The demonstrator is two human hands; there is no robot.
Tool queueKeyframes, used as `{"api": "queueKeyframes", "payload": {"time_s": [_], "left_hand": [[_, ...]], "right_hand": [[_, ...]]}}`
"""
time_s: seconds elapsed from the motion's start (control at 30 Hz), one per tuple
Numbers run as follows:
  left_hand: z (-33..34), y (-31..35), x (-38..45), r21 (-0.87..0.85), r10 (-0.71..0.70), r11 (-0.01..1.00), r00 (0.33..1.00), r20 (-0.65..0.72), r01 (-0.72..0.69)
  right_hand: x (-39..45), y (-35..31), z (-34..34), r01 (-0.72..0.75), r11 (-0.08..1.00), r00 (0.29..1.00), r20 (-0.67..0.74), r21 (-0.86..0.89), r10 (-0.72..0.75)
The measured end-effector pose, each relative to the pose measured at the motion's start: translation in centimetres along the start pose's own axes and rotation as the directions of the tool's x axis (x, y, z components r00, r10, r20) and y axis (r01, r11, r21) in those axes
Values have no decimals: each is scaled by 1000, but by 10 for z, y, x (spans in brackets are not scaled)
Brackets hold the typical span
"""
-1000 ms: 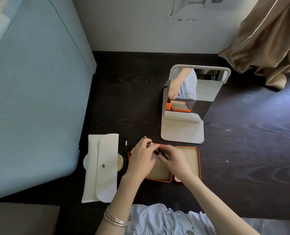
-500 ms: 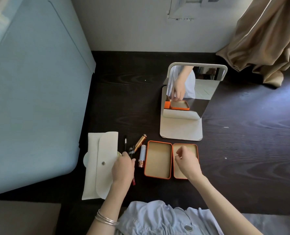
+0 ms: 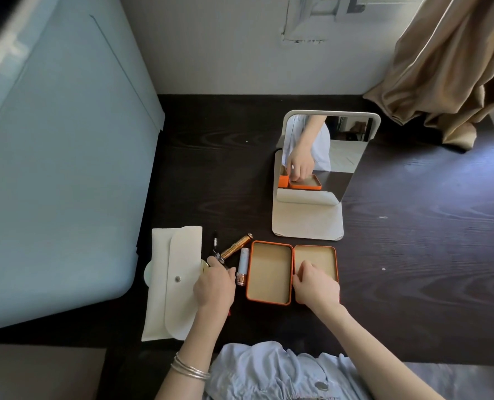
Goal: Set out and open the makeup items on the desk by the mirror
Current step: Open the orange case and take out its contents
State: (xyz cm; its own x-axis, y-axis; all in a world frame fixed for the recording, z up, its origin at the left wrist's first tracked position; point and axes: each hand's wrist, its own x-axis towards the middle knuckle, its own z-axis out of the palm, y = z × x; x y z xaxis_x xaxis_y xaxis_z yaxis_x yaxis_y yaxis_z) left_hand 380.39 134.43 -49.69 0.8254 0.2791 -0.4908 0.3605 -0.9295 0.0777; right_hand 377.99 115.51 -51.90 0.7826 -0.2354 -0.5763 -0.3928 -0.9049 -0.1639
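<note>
Now two halves of an orange tin lying side by side on the dark counter, just in front of the mirror: deeper tray on the left, shallower lid on the right, edges touching, both showing bare tan insides with nothing in them. Right hand resting on the near part of the lid, fingers curled down over its left edge; whether gripping or only pressing, cannot tell. Left hand lying just left of the tray, fingers bent round something small and dark at the tips, partly hidden under the hand and hard to name. Beside that hand, a pale tube with a coppery end, lying along the tray's left wall; a gold tube tilted toward the mirror; a thin black pen-like stick further left. White snap pouch flat at the counter's left edge, flap closed on its stud, contents unseen, covering most of a round pale disc that peeks out at both sides. Bit of red under the left wrist, too hidden to identify. Mirror showing a reflected hand and the orange tin. Tan curtain bunched at the far right corner. Bangles on the left wrist.
</note>
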Motion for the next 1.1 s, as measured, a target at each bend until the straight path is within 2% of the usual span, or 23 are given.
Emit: {"api": "queueKeyframes", "payload": {"time_s": [0.1, 0.2, 0.33, 0.43, 0.5, 0.53, 0.57, 0.6, 0.63, 0.67, 0.7, 0.73, 0.77, 0.8, 0.87, 0.93, 1.0, 1.1], "left_hand": [[3, 6, -9, 35, 148, 988, 989, 6, -148], [7, 14, -19, -12, 309, 951, 951, -1, -309], [9, 18, -20, -81, 365, 926, 929, -69, -370], [7, 18, -16, -246, 363, 886, 919, -154, -392], [1, 25, -16, -557, 286, 778, 953, -99, -292], [-5, 30, -17, -741, 257, 653, 966, 23, -156], [-11, 36, -19, -874, 269, 486, 944, 188, 35], [-15, 40, -19, -909, 301, 354, 894, 333, 220], [-16, 41, -18, -894, 320, 289, 846, 427, 342], [-15, 39, -16, -877, 321, 268, 821, 472, 399], [-13, 37, -14, -872, 302, 274, 824, 479, 406], [-10, 33, -13, -880, 271, 314, 854, 444, 357], [-7, 30, -12, -887, 248, 372, 891, 381, 275], [-4, 27, -11, -884, 239, 424, 918, 317, 195], [1, 25, -10, -858, 215, 507, 952, 218, 82], [5, 23, -9, -790, 167, 612, 974, 155, 20], [10, 22, -6, -708, 143, 706, 984, 105, -27], [14, 24, -6, -547, 155, 831, 987, 47, -105]], "right_hand": [[-1, -1, -1, -13, 1000, 1000, 19, -3, 13], [-4, -2, -9, -53, 998, 998, 21, 46, 52], [-18, -9, -40, -36, 971, 980, -182, 237, 81], [-29, -22, -57, 201, 901, 924, -381, 385, -43], [-38, -34, -61, 331, 776, 907, -409, 536, -103], [-43, -39, -61, 327, 683, 926, -367, 653, -93], [-48, -44, -61, 278, 562, 954, -291, 779, -68], [-50, -48, -59, 182, 414, 983, -178, 892, -50], [-51, -50, -56, 57, 271, 998, -45, 961, -50], [-49, -49, -53, -64, 161, 996, 73, 985, -51], [-45, -47, -50, -146, 94, 988, 151, 985, -39], [-41, -44, -47, -191, 73, 981, 193, 979, -15], [-38, -40, -44, -209, 112, 978, 208, 971, 17], [-34, -36, -40, -208, 204, 978, 203, 957, 47], [-30, -26, -34, -160, 485, 987, 150, 860, 59], [-26, -21, -28, -100, 726, 992, 127, 680, 17], [-23, -20, -23, -89, 851, 987, 162, 517, 5], [-21, -20, -20, -105, 891, 980, 196, 442, 19]]}}
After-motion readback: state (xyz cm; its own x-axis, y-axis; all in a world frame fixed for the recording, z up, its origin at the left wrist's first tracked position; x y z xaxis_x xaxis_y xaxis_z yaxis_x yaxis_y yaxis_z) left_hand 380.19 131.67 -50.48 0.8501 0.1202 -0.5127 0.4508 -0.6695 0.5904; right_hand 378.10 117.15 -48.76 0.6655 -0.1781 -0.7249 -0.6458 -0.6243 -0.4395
